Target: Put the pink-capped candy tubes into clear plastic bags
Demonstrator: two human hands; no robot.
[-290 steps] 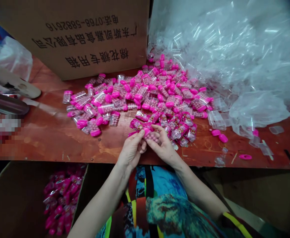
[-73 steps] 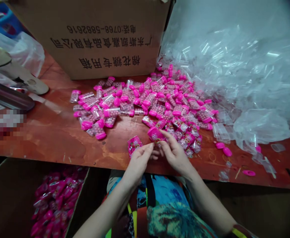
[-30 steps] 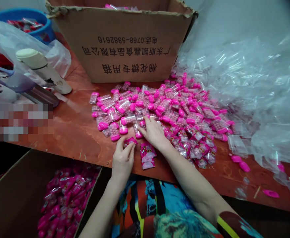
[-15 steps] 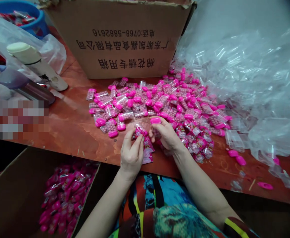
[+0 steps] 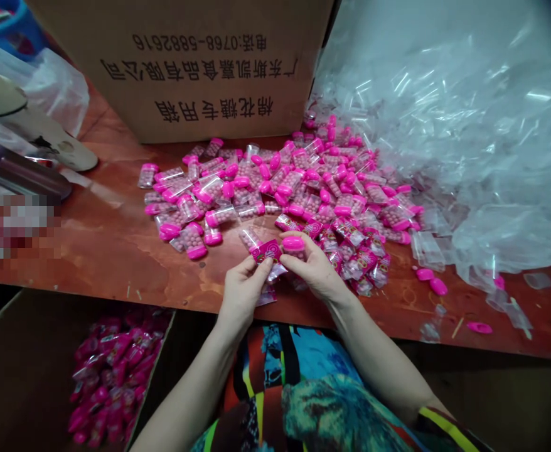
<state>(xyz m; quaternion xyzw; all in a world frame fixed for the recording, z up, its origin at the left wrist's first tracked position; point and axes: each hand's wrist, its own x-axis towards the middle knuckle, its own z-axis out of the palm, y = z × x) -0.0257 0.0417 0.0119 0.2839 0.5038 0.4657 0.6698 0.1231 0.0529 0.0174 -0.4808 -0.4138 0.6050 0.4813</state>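
My left hand [image 5: 238, 292] pinches a small pink printed wrapper [image 5: 267, 250] between thumb and fingers. Against its right side, my right hand [image 5: 317, 271] grips a small clear candy bottle [image 5: 293, 245] with a pink cap, and its thumb meets the wrapper's edge. Just beyond my left fingers is another clear bottle of pale pink candy balls [image 5: 249, 239]; whether it touches the wrapper I cannot tell. More flat wrappers [image 5: 267, 295] lie under my hands at the table edge. Filled, wrapped packs [image 5: 361, 263] are heaped to the right of my right hand.
A wide pile of pink-capped candy bottles [image 5: 251, 188] spreads before a large cardboard box [image 5: 200, 119]. Empty clear bottles [image 5: 445, 157] fill the right side; loose pink caps [image 5: 438, 286] lie nearby. A white flask [image 5: 59, 141] stands left. Below, an open carton [image 5: 21, 351] contains wrapped packs.
My hands have come together: the right hand's bottle now meets the wrapper, which lies flatter and more visible in my left fingers. The scene has shifted left in view.
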